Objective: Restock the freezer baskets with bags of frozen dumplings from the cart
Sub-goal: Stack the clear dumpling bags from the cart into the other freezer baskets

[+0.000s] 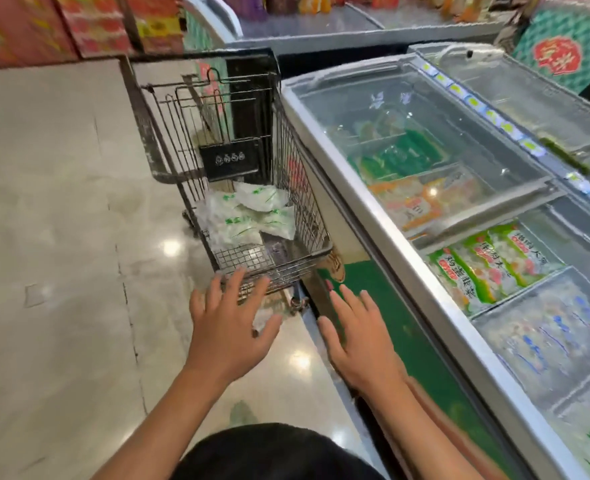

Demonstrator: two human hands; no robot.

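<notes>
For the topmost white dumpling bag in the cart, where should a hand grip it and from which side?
Probably from above, through the cart's open top, since wire walls close every side. The topmost bag lies flat and slightly tilted on the pile, so pinching its near edge or corner seems easiest. Both the left hand and right hand are open and empty.

We saw bright, even overhead light, its round glare spots on the glossy floor (61, 237) and freezer (407, 271) glass; motion blur smeared the top edge, and wide-angle distortion bent lines.
</notes>
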